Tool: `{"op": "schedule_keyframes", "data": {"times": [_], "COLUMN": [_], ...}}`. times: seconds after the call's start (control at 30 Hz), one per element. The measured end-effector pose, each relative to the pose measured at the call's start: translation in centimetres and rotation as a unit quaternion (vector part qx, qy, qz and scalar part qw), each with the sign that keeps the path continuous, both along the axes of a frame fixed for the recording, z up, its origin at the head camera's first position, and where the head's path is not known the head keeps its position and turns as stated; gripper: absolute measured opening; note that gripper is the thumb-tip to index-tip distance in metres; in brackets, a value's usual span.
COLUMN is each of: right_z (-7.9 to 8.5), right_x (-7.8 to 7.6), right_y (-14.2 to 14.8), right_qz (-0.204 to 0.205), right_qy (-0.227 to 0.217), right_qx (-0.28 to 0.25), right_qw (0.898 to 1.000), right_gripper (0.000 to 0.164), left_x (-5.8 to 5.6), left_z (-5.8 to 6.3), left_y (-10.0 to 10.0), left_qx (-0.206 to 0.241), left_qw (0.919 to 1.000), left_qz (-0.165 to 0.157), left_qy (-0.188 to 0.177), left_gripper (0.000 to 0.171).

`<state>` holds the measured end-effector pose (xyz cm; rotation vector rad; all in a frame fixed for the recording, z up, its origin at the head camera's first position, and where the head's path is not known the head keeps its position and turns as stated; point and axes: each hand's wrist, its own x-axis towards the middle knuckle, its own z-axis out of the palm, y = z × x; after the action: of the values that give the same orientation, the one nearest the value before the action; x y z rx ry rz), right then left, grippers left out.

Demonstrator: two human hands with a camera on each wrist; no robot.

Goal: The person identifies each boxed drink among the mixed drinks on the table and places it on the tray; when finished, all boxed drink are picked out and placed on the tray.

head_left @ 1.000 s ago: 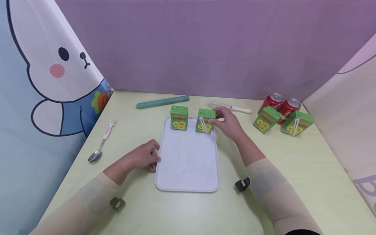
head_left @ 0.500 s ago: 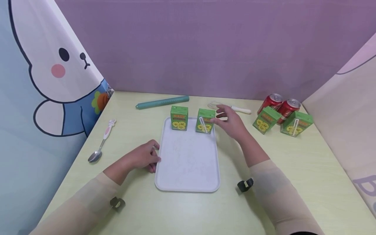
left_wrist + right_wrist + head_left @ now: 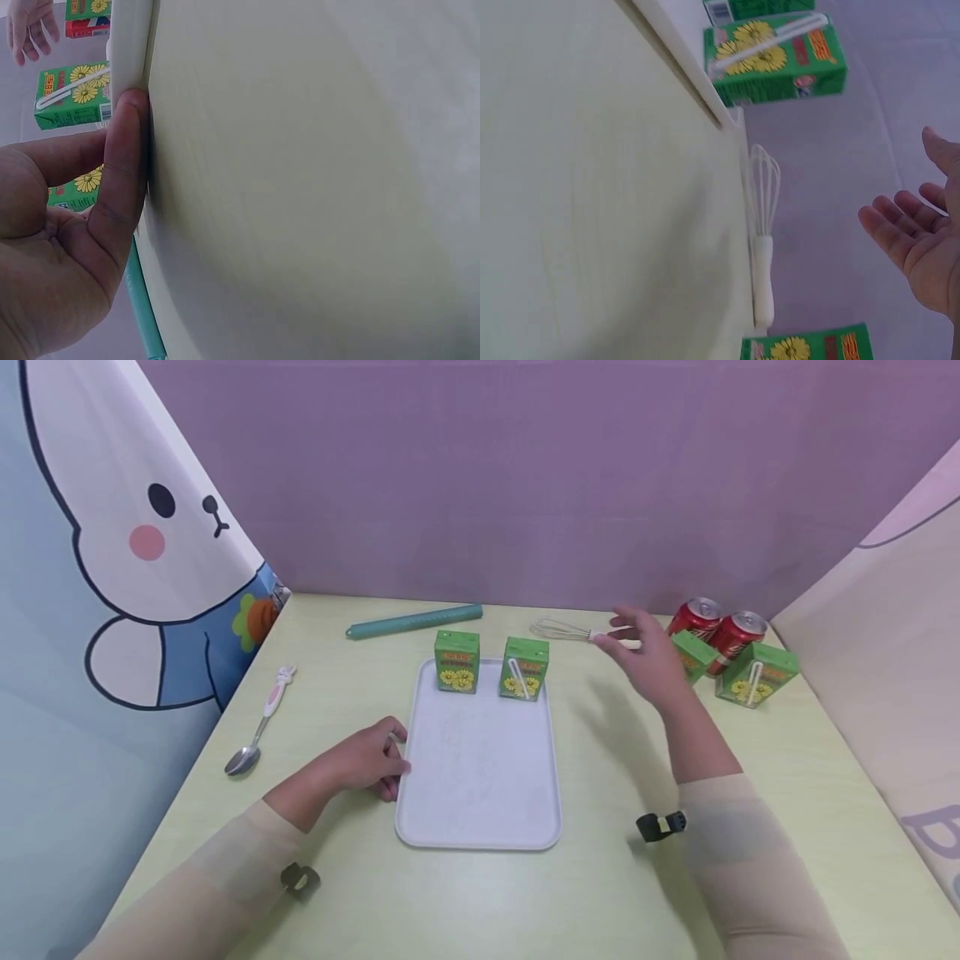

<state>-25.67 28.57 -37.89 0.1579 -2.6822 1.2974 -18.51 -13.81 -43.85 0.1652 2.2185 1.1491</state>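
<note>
A white tray (image 3: 480,760) lies on the table with two green drink cartons standing at its far end, a left carton (image 3: 457,662) and a right carton (image 3: 524,668) with a straw on its front. My left hand (image 3: 367,758) holds the tray's left rim with bent fingers; in the left wrist view a fingertip (image 3: 129,112) presses at the tray's edge. My right hand (image 3: 647,656) hovers right of the tray with fingers spread and nothing in them. In the head view it overlaps the handle of a whisk (image 3: 558,628); the right wrist view shows it apart from the whisk.
Two more green cartons stand at the right, one partly hidden behind my right hand, the other carton (image 3: 757,677) beside it. Behind them are two red soda cans (image 3: 738,635). A teal stick (image 3: 415,622) lies at the back, a spoon (image 3: 260,722) at the left.
My right hand has let go of the right carton on the tray and moved right, over to the whisk handle. The left hand and the tray have stayed put.
</note>
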Motion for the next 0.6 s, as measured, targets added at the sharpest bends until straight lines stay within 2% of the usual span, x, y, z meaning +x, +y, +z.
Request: {"op": "schedule_keyframes", "data": {"times": [0.13, 0.33, 0.5, 0.6], "right_z": [0.9, 2.0, 2.2, 1.9], "right_x": [0.5, 1.6, 2.5, 2.9], "right_y": [2.2, 5.4, 8.1, 9.5], "right_qz": [-0.021, -0.084, -0.114, -0.125], "right_qy": [0.002, -0.009, -0.031, -0.025], "right_qx": [-0.003, 0.021, 0.015, 0.040], "right_qw": [1.000, 0.996, 0.993, 0.991], "right_gripper": [0.070, 0.070, 0.072, 0.071], "left_x": [-0.1, -0.1, 0.0, 0.1], "left_z": [-0.1, -0.1, 0.0, 0.0], "left_y": [0.0, 0.0, 0.0, 0.0], "left_qx": [0.001, -0.003, -0.006, -0.009], "left_qw": [1.0000, 1.0000, 1.0000, 0.9999], "left_qz": [0.001, 0.000, -0.002, -0.003], "left_qy": [-0.002, 0.000, 0.004, 0.005], "left_gripper": [0.043, 0.043, 0.043, 0.043]}}
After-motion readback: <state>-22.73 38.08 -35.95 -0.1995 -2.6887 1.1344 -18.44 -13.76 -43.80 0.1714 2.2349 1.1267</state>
